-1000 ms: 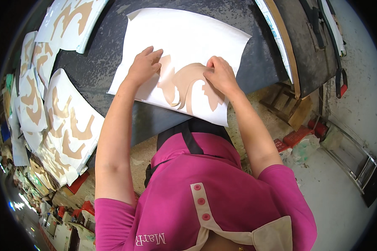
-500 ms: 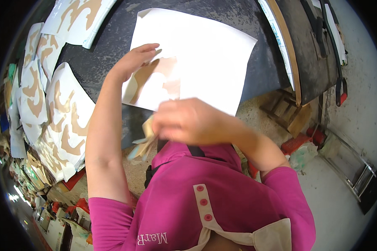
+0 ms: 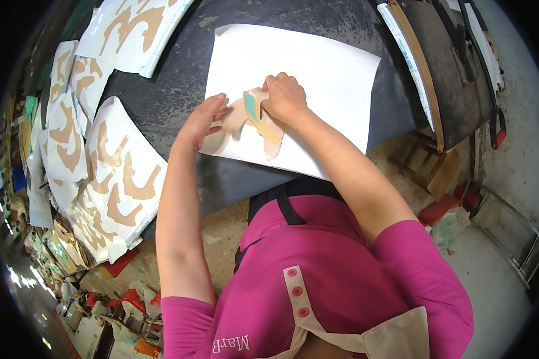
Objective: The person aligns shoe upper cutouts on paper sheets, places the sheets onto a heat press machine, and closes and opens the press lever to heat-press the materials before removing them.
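Observation:
A large white sheet lies on the dark worktop. Near its front left part rests a curved beige cut-out, arched in shape. My right hand is over the right side of this piece, its fingers closed on a small bundle of tan and teal strips. The bundle lies across the cut-out and covers part of it; how many layers it has I cannot tell. At the left end of the cut-out, my left hand has its fingers apart, close to the sheet's left edge, and grips nothing.
White sheets with brown curved shapes overlap along the left side of the dark worktop. On the right stand a wood-edged black board and a wooden stool. A metal frame is on the floor.
My right hand has moved from near my waist up onto the sheet with the tan and teal strips. My left hand has come lower along the cut-out. The whole view has shifted slightly.

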The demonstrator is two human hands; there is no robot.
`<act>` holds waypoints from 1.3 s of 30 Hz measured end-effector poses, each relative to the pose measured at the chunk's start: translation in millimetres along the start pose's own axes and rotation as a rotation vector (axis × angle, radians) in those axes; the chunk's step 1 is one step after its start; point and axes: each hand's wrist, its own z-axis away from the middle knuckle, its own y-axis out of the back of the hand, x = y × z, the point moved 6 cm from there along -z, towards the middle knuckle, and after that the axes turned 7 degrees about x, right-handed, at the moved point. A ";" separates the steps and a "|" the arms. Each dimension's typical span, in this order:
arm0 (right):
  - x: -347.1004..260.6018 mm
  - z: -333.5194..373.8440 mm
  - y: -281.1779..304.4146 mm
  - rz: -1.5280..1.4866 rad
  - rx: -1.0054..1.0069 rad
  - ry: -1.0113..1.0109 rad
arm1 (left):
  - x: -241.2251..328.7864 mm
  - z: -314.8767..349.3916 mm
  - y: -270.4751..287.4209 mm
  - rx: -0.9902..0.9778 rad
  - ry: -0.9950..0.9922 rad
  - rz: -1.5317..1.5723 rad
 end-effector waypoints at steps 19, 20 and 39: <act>-57.8 134.7 84.9 -0.798 -0.245 0.520 | -39.0 -24.6 60.3 0.411 -0.211 -0.289; -52.0 142.2 91.7 -0.804 -0.240 0.520 | -47.9 -22.2 60.1 0.377 -0.139 -0.225; 301.0 357.5 190.9 -0.796 0.621 -0.215 | 151.6 222.0 66.9 0.311 -0.812 0.194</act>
